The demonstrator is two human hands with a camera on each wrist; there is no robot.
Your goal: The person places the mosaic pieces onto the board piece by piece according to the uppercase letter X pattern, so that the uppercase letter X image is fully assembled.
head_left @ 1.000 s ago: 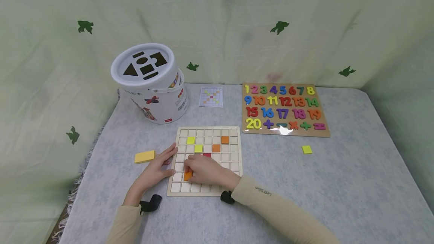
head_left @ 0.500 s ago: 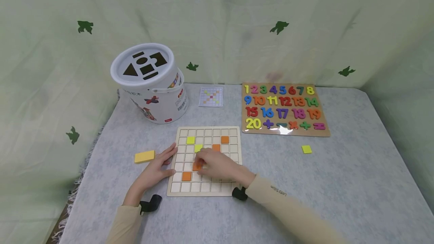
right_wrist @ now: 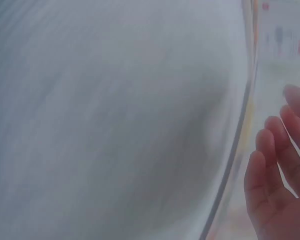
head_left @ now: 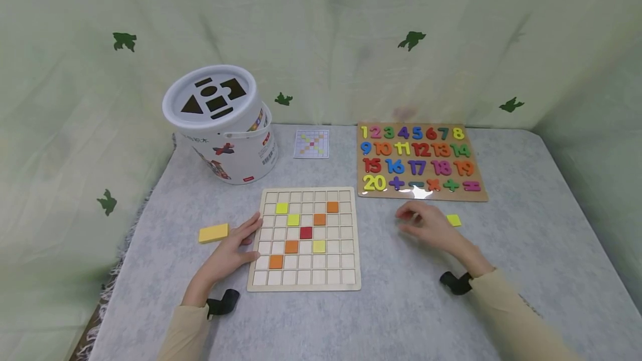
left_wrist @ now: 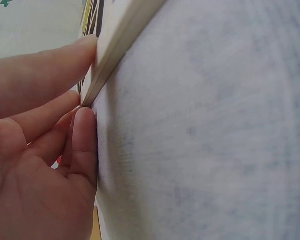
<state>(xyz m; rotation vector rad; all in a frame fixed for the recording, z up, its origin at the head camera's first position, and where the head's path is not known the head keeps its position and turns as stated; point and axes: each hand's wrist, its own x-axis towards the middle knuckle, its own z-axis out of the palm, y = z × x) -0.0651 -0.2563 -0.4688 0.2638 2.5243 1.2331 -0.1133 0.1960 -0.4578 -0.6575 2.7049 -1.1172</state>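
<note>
A wooden grid board (head_left: 305,285) lies on the table, bearing a red tile (head_left: 306,233), several orange tiles and 3 yellow-green tiles, one of them the lower-right tile (head_left: 319,246). My left hand (head_left: 228,252) rests at the board's left edge, its fingers and thumb extended against it; the left wrist view shows them touching the board's side (left_wrist: 112,47). Right of the board, my right hand (head_left: 430,226) is held with loosely bent fingers and nothing between them. A loose yellow-green tile (head_left: 453,220) lies just beyond that hand's back.
Left of my left hand lies a yellow block (head_left: 213,233). At the back stand a white lidded bucket (head_left: 236,155), a small pattern card (head_left: 311,144) and a number puzzle board (head_left: 422,194). A green curtain (head_left: 321,43) hangs behind the table.
My right hand has left the orange tiles on the board and moved right, towards the loose tile. The red tile and lower-right yellow-green tile are now uncovered. My left hand stays put.
</note>
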